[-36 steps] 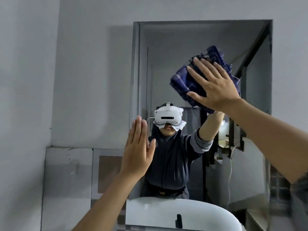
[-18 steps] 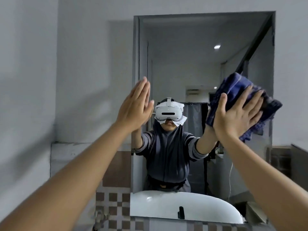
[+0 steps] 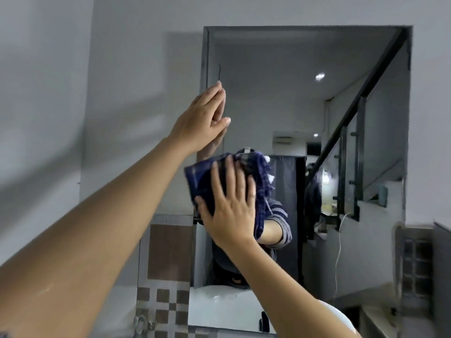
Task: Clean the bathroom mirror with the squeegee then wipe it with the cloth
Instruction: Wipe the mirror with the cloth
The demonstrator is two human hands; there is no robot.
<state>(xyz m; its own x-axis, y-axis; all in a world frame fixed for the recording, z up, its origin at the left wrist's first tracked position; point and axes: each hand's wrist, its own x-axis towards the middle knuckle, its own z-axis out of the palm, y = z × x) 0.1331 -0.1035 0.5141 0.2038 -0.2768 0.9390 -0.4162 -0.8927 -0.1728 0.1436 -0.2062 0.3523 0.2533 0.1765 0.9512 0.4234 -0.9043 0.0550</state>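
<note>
The rectangular bathroom mirror [image 3: 280, 98] hangs on the grey wall ahead. My right hand [image 3: 230, 208] presses a dark blue checked cloth [image 3: 202, 181] flat against the glass in the mirror's lower left part. My left hand [image 3: 202, 118] rests flat with fingers together on the mirror's left edge, higher up. The cloth hides most of my reflection. No squeegee is in view.
A white basin [image 3: 339, 318] sits below the mirror at the bottom right. Brown and white checked tiles [image 3: 166, 301] cover the wall left of the mirror's lower part. The glass reflects a stair railing [image 3: 353, 113], a ceiling light and a hanging white cord.
My right hand has swept the cloth from the mirror's right edge down and left to the lower left part. My left hand has risen along the left edge.
</note>
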